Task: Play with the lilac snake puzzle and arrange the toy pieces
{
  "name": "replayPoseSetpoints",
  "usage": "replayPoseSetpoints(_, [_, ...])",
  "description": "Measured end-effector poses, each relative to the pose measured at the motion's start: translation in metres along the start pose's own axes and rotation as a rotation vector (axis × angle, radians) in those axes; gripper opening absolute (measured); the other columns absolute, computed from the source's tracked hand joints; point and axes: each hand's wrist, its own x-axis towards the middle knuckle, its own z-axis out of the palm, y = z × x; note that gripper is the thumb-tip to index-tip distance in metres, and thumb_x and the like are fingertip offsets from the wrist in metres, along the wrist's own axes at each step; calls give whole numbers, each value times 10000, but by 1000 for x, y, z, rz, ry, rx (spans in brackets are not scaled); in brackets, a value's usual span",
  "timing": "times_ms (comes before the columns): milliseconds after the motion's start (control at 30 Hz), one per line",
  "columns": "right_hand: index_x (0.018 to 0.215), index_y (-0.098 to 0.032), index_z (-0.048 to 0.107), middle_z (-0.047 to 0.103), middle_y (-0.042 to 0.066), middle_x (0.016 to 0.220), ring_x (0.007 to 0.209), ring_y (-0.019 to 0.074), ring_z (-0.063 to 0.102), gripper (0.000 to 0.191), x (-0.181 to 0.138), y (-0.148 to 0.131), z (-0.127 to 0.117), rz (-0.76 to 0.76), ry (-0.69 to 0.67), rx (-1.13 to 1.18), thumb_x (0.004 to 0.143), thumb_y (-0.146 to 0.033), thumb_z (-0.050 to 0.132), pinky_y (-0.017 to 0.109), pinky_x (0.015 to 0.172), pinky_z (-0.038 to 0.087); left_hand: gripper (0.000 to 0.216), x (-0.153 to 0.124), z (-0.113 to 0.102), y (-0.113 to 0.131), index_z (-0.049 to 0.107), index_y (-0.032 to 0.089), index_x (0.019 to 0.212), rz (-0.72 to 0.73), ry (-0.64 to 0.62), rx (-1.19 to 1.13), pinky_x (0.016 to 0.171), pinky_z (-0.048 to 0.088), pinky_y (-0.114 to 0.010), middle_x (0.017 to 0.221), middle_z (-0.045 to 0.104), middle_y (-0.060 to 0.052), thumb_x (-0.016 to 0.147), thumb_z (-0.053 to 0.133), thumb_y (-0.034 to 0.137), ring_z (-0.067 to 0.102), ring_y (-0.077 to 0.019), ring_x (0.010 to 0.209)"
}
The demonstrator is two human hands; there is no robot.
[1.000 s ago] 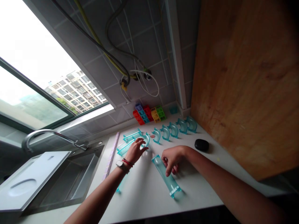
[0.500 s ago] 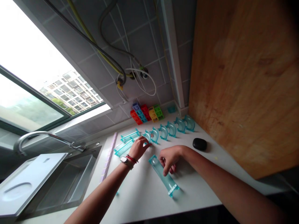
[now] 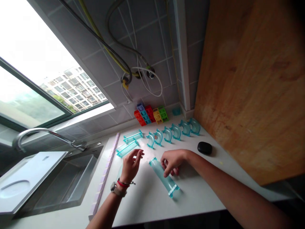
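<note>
A long, straight trough of translucent teal plastic [image 3: 160, 173], like a marble-run track piece, lies slantwise on the counter. My right hand [image 3: 172, 161] is over its right edge, with curled fingers closed on that side. My left hand [image 3: 131, 163] is raised to the left of the trough, fingers stretched out and nothing visible in them. Just beyond the left hand lie two more straight teal troughs [image 3: 128, 149]. Several curved teal pieces [image 3: 167, 135] stand in a row behind both hands. A faint teal shape, partly hidden, shows beside my left wrist.
Coloured plastic blocks [image 3: 145, 115] stand against the tiled wall. A black rounded case [image 3: 204, 148] lies at the right, near a wooden board [image 3: 243, 95]. On the left, a pale lilac strip [image 3: 105, 178] runs beside the sink [image 3: 64, 178], with a tap [image 3: 47, 130] over it.
My left hand has drawn back from the curved pieces, toward me and to the left. The right hand and the long trough have shifted slightly left together. The view has tilted a little.
</note>
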Motion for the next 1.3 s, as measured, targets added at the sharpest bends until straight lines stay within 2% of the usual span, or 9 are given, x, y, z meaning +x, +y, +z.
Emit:
replayPoseSetpoints(133, [866,-184,624,691,-16,613,425,153,629,586,6,2,7,-70,124,2,599,-629,896,236,397,499,337,-35,24,-6,664,187,1124,-104,102,-198,621,590,-274,993,753,-93,1041,474,452,729,-199,840])
replayPoseSetpoints(300, [942,-210,603,669,-30,628,396,141,584,498,12,-4,24,-79,399,-102,725,-592,837,228,366,421,313,-34,36,-18,662,201,1107,-161,204,-325,679,587,-278,1140,709,-112,1009,532,469,697,-222,993])
replayPoseSetpoints(467, [816,-205,606,669,2,720,561,134,591,346,20,-18,37,-192,601,-410,857,-515,753,246,529,432,329,-31,35,-30,662,200,1091,-186,270,-458,712,579,-290,1119,710,-111,1041,461,455,698,-224,997])
replayPoseSetpoints(600, [985,-213,679,687,21,787,669,159,613,245,15,-36,50,-225,616,-532,956,-455,655,271,631,469,354,-28,39,-34,659,185,1073,-204,333,-541,695,566,-296,1064,718,-110,1053,430,454,710,-218,927])
replayPoseSetpoints(733, [1158,-260,682,690,71,1060,827,202,670,325,-11,-57,84,-180,692,-629,927,-488,698,302,706,546,299,-25,45,-35,661,188,1055,-205,358,-597,712,554,-304,1024,724,-92,1026,498,438,718,-208,861])
replayPoseSetpoints(867, [1306,-334,627,619,84,1300,1106,298,666,588,-35,-57,127,-74,627,-836,781,-462,858,398,955,567,267,-26,44,-33,671,194,1031,-196,400,-617,710,539,-303,1015,713,-91,1009,520,413,693,-215,873])
replayPoseSetpoints(967, [1308,-319,606,638,101,1264,1087,280,680,362,-34,-38,148,-79,687,-932,955,-249,649,400,949,575,244,-28,36,-27,676,193,1020,-167,436,-629,669,524,-287,989,704,-86,997,533,389,672,-209,851])
replayPoseSetpoints(1067, [1172,-285,641,669,103,1113,981,249,691,228,-19,-20,155,-211,760,-955,996,-180,540,359,865,590,240,-32,19,-17,674,185,977,-111,441,-660,630,515,-259,935,709,-71,999,535,379,675,-188,803])
replayPoseSetpoints(1300, [1148,-214,628,668,94,1027,948,221,670,202,29,-33,145,-413,889,-1103,998,-125,527,326,831,583,280,-44,-58,-12,662,172,948,-44,499,-812,619,543,-229,819,714,-26,1023,533,409,683,-135,661])
